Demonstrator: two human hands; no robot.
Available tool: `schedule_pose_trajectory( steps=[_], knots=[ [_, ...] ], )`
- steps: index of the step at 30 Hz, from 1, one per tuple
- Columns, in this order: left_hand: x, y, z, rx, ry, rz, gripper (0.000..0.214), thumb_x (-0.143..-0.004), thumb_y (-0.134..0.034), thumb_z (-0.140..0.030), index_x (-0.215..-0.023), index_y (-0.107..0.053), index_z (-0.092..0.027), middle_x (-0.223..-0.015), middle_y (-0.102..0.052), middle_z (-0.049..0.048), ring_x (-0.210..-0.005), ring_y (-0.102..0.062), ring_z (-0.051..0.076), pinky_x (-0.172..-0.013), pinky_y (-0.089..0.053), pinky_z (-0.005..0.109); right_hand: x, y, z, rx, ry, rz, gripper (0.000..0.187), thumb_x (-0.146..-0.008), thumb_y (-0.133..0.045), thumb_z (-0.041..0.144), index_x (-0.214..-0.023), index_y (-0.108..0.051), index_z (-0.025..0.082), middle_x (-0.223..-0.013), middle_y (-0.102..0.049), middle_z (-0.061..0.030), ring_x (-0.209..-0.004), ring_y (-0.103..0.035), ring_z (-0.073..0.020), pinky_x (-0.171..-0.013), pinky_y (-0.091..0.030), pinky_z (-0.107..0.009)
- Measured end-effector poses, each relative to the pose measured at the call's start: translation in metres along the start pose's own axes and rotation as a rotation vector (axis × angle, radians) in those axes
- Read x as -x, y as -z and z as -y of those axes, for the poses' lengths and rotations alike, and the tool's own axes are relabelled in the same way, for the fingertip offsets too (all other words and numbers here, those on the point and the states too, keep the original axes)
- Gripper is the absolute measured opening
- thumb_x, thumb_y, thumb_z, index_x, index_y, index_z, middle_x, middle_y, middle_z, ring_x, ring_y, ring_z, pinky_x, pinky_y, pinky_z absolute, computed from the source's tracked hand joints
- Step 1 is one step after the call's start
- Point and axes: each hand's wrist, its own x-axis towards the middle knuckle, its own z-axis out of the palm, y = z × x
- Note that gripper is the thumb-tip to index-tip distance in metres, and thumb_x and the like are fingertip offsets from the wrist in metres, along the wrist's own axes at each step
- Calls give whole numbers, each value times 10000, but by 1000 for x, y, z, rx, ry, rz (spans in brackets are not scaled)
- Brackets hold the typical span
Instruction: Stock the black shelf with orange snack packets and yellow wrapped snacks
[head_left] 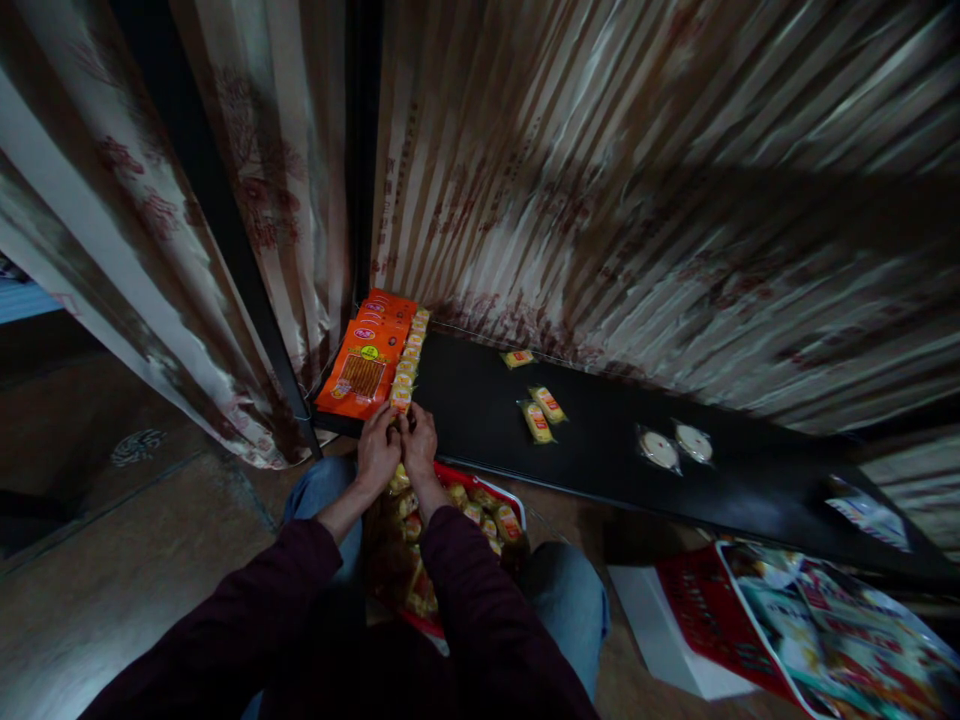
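Note:
My left hand and my right hand meet at the shelf's front edge, fingers closed together around a small wrapped cake, mostly hidden by them. Just beyond the fingertips runs a row of yellow wrapped cakes, lined up from front to back. Left of this row lie overlapping orange snack packets. Under my forearms, between my knees, a red basket holds many more yellow wrapped cakes.
On the black shelf lie loose yellow cakes, two round white wrapped pieces and a blue-white packet. A red basket of bags and a white box stand lower right. Patterned curtains hang behind.

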Motion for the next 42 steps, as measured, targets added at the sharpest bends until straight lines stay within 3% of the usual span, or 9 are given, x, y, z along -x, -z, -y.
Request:
schedule_pose_trajectory(
  steps=[5, 14, 24, 33, 42],
  knots=[
    [2, -2, 8, -48, -88, 7, 460, -775, -429, -68, -1197, -596, -144, -1292, -569, 118, -1228, -500, 226, -1083, -388, 439, 0, 0, 1, -30, 35, -26, 380, -852, -498, 241, -1217, -583, 178, -1053, -619, -94, -888, -585, -181, -854, -458, -303],
    [5, -1, 17, -149, -232, 28, 545, -769, -397, -29, -1285, -526, -146, -1352, -521, 124, -1284, -446, 230, -1103, -355, 457, 0, -2, 2, 33, 16, 8, 385, -876, -483, 263, -1233, -576, 153, -1050, -658, -123, -948, -604, -215, -882, -459, -341],
    [17, -4, 21, -198, -283, 15, 526, -823, -427, -76, -1344, -455, -141, -1473, -363, 159, -1379, -312, 266, -1120, -305, 491, 6, -1, -2, -102, 25, -46, 370, -834, -513, 228, -1191, -595, 170, -1085, -646, -107, -953, -604, -198, -897, -466, -341],
    [16, -6, 27, -194, -301, 47, 509, -848, -388, -74, -1351, -447, -127, -1451, -403, 162, -1365, -341, 249, -1116, -324, 474, 8, -2, 0, -94, 62, -27, 373, -834, -491, 182, -1189, -602, 170, -1068, -653, -104, -969, -601, -195, -916, -465, -338],
    [22, -3, 26, -173, -289, 48, 559, -849, -406, -101, -1405, -362, -143, -1504, -309, 164, -1411, -245, 255, -1133, -277, 487, 21, 1, -4, -179, 22, -72, 436, -802, -516, 169, -1234, -549, 124, -1183, -600, -144, -1025, -593, -196, -959, -455, -351]
  ],
)
